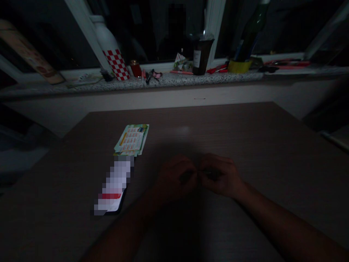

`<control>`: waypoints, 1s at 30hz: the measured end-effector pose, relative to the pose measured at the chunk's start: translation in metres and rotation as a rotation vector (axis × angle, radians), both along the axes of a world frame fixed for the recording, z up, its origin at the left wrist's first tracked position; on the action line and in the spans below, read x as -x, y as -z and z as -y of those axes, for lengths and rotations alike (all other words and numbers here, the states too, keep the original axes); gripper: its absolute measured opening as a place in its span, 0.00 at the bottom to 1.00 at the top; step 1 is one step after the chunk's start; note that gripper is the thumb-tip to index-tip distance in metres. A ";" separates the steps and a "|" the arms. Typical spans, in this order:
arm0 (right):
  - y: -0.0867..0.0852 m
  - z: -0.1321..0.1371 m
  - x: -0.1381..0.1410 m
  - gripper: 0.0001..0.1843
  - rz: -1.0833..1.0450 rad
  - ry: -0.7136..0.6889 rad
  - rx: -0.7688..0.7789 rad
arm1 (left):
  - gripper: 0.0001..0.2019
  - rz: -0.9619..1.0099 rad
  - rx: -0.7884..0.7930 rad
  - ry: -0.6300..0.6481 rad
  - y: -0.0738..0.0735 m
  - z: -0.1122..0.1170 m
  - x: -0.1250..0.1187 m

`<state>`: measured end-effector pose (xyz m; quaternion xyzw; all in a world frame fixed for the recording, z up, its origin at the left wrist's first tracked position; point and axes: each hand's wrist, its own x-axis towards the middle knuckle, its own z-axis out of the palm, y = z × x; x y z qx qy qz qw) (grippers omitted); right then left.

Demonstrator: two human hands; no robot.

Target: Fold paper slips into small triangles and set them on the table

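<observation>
Over the middle of the dim table, my left hand [174, 176] and my right hand [222, 176] meet with their fingertips close together. Both are closed in a pinch. Something thin and small seems to lie between the right fingers, but the shadow is too deep to tell what it is. What the left fingers hold, if anything, is also lost in the dark. To the left of my hands lies a phone [116, 185] with a lit, blurred screen. Just beyond it rests a small stack of printed green and white cards [132, 138].
Behind the wooden table [231, 127] runs a speckled stone windowsill [163, 82]. On it stand a red-checked white bottle [116, 60], a small red jar [135, 69], a dark cup [201, 56] and a green bottle [252, 27] in a yellow base. A tall tan container [32, 54] leans at left.
</observation>
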<state>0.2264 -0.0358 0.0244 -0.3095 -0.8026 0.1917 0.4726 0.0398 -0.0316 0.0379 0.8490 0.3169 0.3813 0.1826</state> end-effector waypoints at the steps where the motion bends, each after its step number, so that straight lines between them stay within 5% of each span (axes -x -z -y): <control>1: -0.001 0.000 0.001 0.06 -0.005 -0.003 -0.010 | 0.02 -0.004 -0.002 0.009 0.001 0.000 -0.001; 8: -0.003 0.001 0.005 0.06 -0.032 -0.018 -0.009 | 0.01 0.043 0.104 0.065 0.009 0.002 -0.009; 19: -0.002 -0.003 -0.005 0.07 -0.049 0.036 0.152 | 0.03 0.294 0.335 -0.041 0.004 0.001 -0.003; 30: 0.002 -0.004 -0.004 0.02 -0.311 0.123 0.447 | 0.08 0.529 0.756 -0.131 0.012 -0.001 -0.005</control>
